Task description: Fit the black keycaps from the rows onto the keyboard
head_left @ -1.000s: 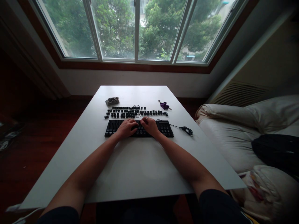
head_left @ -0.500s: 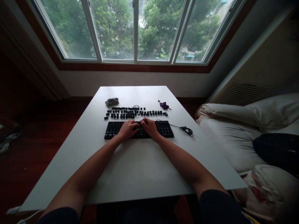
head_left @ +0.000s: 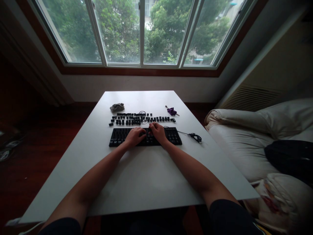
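Note:
A black keyboard [head_left: 119, 136] lies on the white table [head_left: 137, 176]. Both my hands rest on its middle. My left hand [head_left: 133, 137] lies knuckles up with fingers curled down onto the keys. My right hand [head_left: 157, 132] sits beside it, fingers bent together over the keys near the centre; whether they pinch something is hidden. Rows of loose black keycaps [head_left: 137, 119] lie just beyond the keyboard. A thin wire tool [head_left: 142, 113] lies among them.
A crumpled grey cloth [head_left: 116, 107] sits at the far left of the table, a purple tool [head_left: 171, 111] at the far right. The keyboard cable [head_left: 194, 135] trails right. A white sofa [head_left: 256, 137] with a dark garment stands at the right. Windows lie ahead.
My right hand has shifted slightly forward and to the right over the keyboard. My left hand stays almost where it was. The view has dipped a little.

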`<state>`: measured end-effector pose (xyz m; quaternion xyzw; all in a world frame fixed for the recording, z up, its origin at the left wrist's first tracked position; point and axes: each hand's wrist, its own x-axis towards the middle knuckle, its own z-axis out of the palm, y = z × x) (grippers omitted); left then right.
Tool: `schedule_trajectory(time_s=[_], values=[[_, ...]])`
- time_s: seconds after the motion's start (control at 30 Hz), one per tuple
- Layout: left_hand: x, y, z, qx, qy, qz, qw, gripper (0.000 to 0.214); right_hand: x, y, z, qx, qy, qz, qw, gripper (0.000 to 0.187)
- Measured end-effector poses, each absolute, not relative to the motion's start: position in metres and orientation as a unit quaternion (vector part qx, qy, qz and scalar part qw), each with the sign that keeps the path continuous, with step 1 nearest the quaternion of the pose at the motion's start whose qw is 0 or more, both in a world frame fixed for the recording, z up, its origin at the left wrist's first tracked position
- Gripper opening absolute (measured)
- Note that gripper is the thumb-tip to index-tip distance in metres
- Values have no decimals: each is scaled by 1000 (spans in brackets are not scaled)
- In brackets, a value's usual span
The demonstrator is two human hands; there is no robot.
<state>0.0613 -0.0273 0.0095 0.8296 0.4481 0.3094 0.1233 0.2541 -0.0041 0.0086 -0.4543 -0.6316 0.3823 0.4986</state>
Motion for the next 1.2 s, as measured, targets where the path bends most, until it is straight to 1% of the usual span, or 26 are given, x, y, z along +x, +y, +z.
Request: schedule_trajectory(time_s=[0.2, 0.47, 0.6, 0.9, 1.07, 1.2], values=[[57, -23, 4, 792, 429, 360, 245, 28, 256, 0, 9, -440, -621, 416, 497, 44], [57, -28, 10, 789, 402, 374, 274, 31, 258, 7, 8, -441, -599, 458, 488, 52], [57, -28, 13, 807, 370, 368, 276, 24, 258, 7, 7, -439, -601, 458, 486, 52], [55, -27, 13, 839, 353, 341, 237, 28, 259, 9, 6, -439, -594, 468, 486, 50], [56, -25, 12, 843, 351, 349, 211, 25, 261, 12, 4, -421, -589, 474, 502, 48], [57, -25, 13, 848, 335, 365, 190, 22, 262, 14, 5, -419, -587, 481, 499, 47]])
